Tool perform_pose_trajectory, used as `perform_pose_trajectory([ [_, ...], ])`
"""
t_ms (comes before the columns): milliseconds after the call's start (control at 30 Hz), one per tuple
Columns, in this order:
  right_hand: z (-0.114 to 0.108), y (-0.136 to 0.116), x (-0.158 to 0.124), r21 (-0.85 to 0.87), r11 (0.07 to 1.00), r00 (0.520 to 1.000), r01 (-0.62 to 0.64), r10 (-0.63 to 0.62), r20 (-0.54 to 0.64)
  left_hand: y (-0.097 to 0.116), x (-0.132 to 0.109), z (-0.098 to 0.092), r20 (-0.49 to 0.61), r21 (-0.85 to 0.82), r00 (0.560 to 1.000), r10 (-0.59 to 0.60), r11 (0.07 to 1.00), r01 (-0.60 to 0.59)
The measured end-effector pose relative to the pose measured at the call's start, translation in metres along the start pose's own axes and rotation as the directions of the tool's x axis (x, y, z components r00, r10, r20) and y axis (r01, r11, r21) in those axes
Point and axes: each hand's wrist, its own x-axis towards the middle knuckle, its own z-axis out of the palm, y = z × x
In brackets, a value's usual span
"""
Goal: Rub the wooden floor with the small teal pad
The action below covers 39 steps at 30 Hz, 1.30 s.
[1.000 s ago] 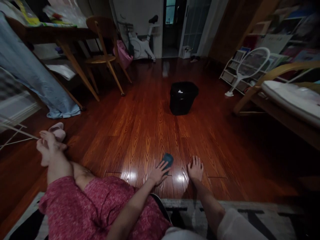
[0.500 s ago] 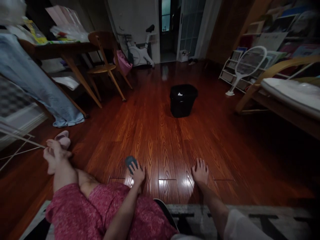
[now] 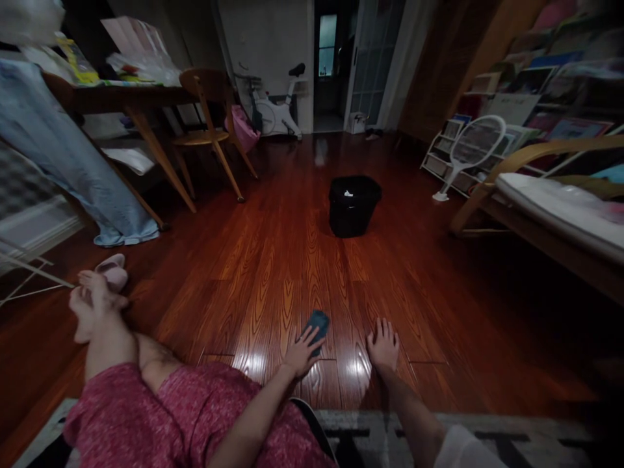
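Observation:
My left hand (image 3: pixel 300 356) lies palm down with fingers spread over a dark blue-green cloth (image 3: pixel 318 320), pressing it against the glossy red-brown wooden floor (image 3: pixel 273 260). The cloth's far part shows beyond my fingertips; the rest is hidden beneath the hand. A short way to the right, my right hand (image 3: pixel 383 344) rests flat on the boards with nothing in it, fingers stretched forward. Farther out, in front of both hands, stands a black bin (image 3: pixel 353 207).
My bare legs (image 3: pixel 110 335) stretch left beside a pink slipper (image 3: pixel 113 273). A wooden chair (image 3: pixel 207 136) and a table with hanging jeans (image 3: pixel 73 156) stand at left. On the right are a white racket-shaped item (image 3: pixel 478 143) and a wooden-armed chair (image 3: pixel 546 146). A patterned rug (image 3: pixel 531 426) lies nearest me.
My left hand has slid to the right across the floor, carrying the cloth with it, closer to my right hand. My right hand stays planted. The view has shifted slightly.

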Motion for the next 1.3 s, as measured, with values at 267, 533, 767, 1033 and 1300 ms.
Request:
perform_pose_trajectory([
  [267,-0.007,-0.004,-0.002,-0.034,0.999,1.000,-0.008,0.008,-0.018,-0.088,-0.047,-0.043,-0.191,-0.136,0.638,-0.746,0.664,0.735],
  [533,-0.007,-0.004,-0.001,-0.016,1.000,1.000,-0.009,0.008,-0.006,-0.105,-0.077,-0.048,-0.107,-0.157,0.322,-0.941,0.336,0.929],
  [767,-0.009,-0.006,-0.001,0.016,1.000,1.000,-0.020,0.020,-0.003,-0.027,-0.044,-0.026,0.063,-0.052,0.679,-0.731,0.677,0.734],
  [1033,-0.008,-0.005,-0.001,0.029,1.000,1.000,-0.008,0.009,-0.017,0.044,-0.024,0.013,0.209,-0.110,0.968,0.138,0.987,-0.117],
  [1300,-0.015,-0.009,-0.002,0.076,0.997,1.000,-0.015,0.016,-0.019,0.005,-0.009,-0.009,0.017,-0.061,0.986,-0.166,0.984,0.166],
])
